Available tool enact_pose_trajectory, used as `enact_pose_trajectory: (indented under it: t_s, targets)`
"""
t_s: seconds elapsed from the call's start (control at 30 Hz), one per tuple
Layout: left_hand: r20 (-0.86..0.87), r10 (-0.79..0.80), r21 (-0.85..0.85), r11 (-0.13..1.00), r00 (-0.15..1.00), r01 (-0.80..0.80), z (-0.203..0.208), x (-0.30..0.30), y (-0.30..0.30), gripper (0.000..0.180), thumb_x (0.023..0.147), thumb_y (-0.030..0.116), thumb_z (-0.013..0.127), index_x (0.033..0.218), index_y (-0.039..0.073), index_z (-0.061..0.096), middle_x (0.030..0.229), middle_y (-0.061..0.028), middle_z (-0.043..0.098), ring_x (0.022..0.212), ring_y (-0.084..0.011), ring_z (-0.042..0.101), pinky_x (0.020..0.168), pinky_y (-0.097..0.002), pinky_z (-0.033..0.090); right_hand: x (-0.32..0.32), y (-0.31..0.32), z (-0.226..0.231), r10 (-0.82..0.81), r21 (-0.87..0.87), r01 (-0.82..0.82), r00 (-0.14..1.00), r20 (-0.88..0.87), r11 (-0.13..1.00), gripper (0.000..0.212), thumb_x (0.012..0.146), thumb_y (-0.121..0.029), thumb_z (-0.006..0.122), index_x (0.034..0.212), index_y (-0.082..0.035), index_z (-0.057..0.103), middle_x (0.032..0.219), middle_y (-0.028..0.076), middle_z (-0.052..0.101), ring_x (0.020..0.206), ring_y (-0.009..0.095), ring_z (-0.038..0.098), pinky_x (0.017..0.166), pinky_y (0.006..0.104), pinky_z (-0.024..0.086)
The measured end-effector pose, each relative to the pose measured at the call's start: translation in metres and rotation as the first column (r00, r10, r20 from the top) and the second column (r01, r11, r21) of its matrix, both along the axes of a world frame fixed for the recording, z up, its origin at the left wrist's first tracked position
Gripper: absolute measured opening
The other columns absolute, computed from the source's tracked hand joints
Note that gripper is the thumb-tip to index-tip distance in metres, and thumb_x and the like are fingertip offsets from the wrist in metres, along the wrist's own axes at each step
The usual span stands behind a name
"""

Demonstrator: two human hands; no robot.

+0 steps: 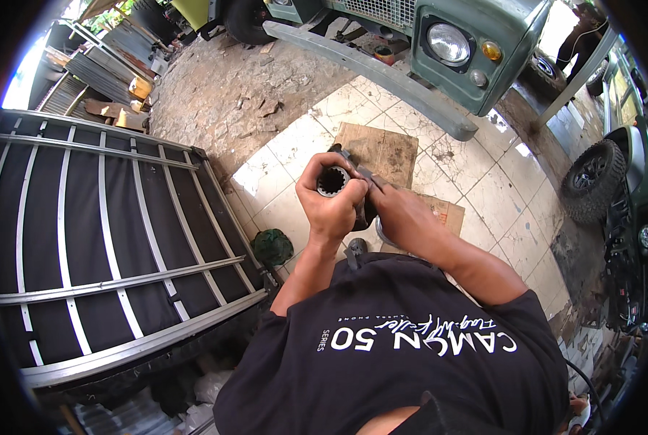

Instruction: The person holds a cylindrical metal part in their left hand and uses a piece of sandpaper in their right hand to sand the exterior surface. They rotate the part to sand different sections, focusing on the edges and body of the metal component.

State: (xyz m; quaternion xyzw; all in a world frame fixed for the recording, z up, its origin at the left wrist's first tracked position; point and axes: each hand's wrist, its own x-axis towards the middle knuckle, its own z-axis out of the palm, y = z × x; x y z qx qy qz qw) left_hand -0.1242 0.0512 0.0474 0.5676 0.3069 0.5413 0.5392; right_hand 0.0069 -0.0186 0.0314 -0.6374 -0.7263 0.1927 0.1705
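Note:
My left hand [319,210] is wrapped round a round metal sleeve with internal splines [333,193], its toothed open end facing up toward me. Thumb and forefinger circle the rim. Close against it, my right hand [411,221] is closed on a dark metal part [366,176] that passes beside the sleeve. The right fingertips are mostly hidden, and I cannot tell whether this part and the sleeve are joined. Both hands are in front of my body, above flattened cardboard [382,145] on the floor.
A green vehicle [483,72] with a long front bumper [382,76] stands ahead. To the left is a dark panel with metal slats [106,239]. A dark green bundle [272,248] lies beside it on the tiles [483,192]. Another vehicle's wheel [592,181] is at right.

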Motion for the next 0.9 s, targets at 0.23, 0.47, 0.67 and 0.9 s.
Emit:
enact_pose_trajectory:
  t_s: [0.23,0.47,0.67,0.9]
  targets:
    - [0.163,-0.026,-0.007,1.0,0.986,0.027,0.002,0.003,0.012,0.017,0.065,-0.006,0.059,0.081,-0.001,0.056,0.074,-0.0048,0.061,0.067,-0.01,0.057,0.064,-0.0234,0.047,-0.001,-0.022,0.021,-0.04,0.208,0.017,0.993,0.108,0.978,0.043,0.08,0.0,0.049,0.122,0.01,0.047,0.112,0.029,0.057,0.094,0.042,0.062,0.076,0.0445,0.053]
    - [0.225,-0.014,-0.051,0.998,0.974,0.026,-0.005,-0.003,0.017,0.019,0.064,-0.006,0.059,0.082,-0.001,0.056,0.075,-0.0047,0.061,0.068,-0.01,0.058,0.065,-0.0237,0.047,-0.002,-0.02,0.022,-0.004,0.024,0.003,0.999,0.054,1.0,0.055,0.08,0.0,0.05,0.133,0.008,0.04,0.134,0.029,0.045,0.105,0.043,0.057,0.084,0.0472,0.05]
    - [0.119,-0.048,-0.031,0.998,0.992,0.052,-0.01,-0.001,0.015,0.02,0.064,-0.006,0.06,0.082,0.0,0.056,0.075,-0.005,0.061,0.07,-0.0111,0.058,0.068,-0.0237,0.047,-0.001,0.001,-0.005,-0.023,0.086,0.01,0.99,0.142,0.996,0.05,0.08,-0.001,0.049,0.127,0.014,0.044,0.123,0.032,0.052,0.095,0.042,0.062,0.073,0.044,0.055]
    - [0.203,-0.039,-0.185,0.98,0.979,0.077,-0.017,-0.006,0.019,0.019,0.064,-0.007,0.061,0.082,-0.001,0.055,0.076,-0.0053,0.061,0.07,-0.0109,0.058,0.068,-0.0235,0.047,-0.001,-0.024,0.007,0.025,0.178,-0.028,1.0,0.016,0.984,0.044,0.079,0.005,0.047,0.123,0.008,0.047,0.107,0.026,0.058,0.089,0.043,0.061,0.075,0.0497,0.05]
